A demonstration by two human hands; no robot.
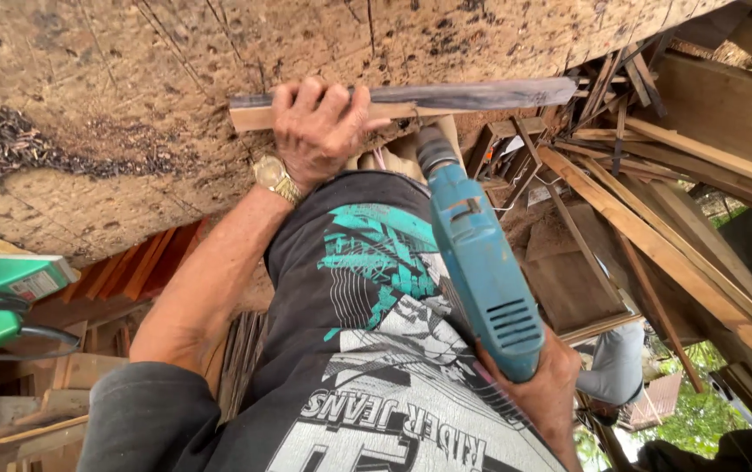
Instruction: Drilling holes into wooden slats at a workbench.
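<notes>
My left hand (316,131), with a gold wristwatch (275,178) on the wrist, is closed over a long thin wooden strip (481,94) and presses it against the sawdust-covered board (131,79). My right hand (544,392) grips the handle of a blue electric drill (481,262). The drill's chuck (434,150) points at the strip, just right of my left hand and close under it. My black printed T-shirt (367,350) fills the middle of the view between both arms.
A green boxed tool with a black cable (0,297) lies at the left edge. Loose wooden slats and planks (656,201) are piled at the right. Wood offcuts (44,411) sit at the lower left. Dark shavings (9,140) lie on the board.
</notes>
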